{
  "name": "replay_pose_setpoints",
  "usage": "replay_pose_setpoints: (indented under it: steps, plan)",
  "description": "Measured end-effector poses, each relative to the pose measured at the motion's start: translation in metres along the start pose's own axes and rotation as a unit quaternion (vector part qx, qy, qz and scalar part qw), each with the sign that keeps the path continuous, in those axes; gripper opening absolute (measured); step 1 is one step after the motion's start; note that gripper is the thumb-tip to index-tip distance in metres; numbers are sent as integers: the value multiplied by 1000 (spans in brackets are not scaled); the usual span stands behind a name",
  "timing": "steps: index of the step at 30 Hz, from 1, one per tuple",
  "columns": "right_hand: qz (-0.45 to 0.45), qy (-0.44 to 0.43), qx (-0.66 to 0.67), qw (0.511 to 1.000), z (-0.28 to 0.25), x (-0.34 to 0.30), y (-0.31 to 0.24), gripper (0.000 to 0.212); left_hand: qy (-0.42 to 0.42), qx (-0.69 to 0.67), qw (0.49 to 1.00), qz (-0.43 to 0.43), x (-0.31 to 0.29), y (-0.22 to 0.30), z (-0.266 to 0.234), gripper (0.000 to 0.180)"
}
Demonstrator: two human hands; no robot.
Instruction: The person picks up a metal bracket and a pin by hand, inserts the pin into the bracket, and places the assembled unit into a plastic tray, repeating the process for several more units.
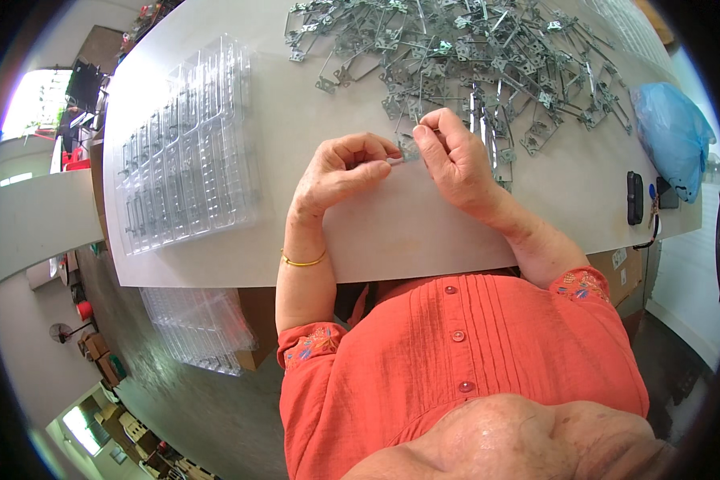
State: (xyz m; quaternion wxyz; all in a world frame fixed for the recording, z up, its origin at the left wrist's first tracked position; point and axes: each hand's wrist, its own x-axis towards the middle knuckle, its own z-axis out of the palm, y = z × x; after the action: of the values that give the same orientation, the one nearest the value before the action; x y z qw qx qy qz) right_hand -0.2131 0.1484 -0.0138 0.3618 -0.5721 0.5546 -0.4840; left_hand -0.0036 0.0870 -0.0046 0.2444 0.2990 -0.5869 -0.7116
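Both of my hands meet above the table in front of my chest, working on one small metal bracket (408, 150) with a flat plate and thin rod. My left hand (344, 170) is closed, thumb and forefinger pinched at the plate's left side. My right hand (458, 166) is closed too, thumb against forefinger, gripping the bracket from the right. The fingers partly cover the piece, so its full shape is hidden. Just beyond my hands spreads a large pile of similar metal brackets (456, 56), with thin rods and small perforated plates tangled together.
Clear plastic trays (188, 152) holding rows of metal pieces lie on the white table (280, 104) to the left. More clear trays (196, 320) sit below its front edge. At the right are a blue plastic bag (672, 132) and a small black case (634, 198).
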Motion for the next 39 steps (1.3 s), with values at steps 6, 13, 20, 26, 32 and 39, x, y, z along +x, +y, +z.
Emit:
replay_pose_setpoints:
  steps: [6, 13, 20, 26, 32, 39]
  plan:
    - [84, -46, 73, 993, -3, 0, -13, 13, 104, -168, 980, 32, 0, -7, -11, 9]
    - [59, -78, 93, 991, 3, -2, -6, 11, 100, -220, 968, 60, 4, -16, -17, 11]
    - [83, -79, 97, 989, 3, -1, -5, 12, 78, -197, 975, 59, 4, -14, -15, 10]
    - [93, -80, 105, 987, 4, 0, -4, 12, 80, -173, 980, 60, 3, -14, -15, 13]
    - [110, -81, 126, 983, 2, -1, -11, 17, 76, -142, 985, 67, 2, -15, -17, 15]
    - [170, -123, 212, 955, -1, 5, 0, 21, 66, -73, 995, 28, 1, -13, -13, 13]
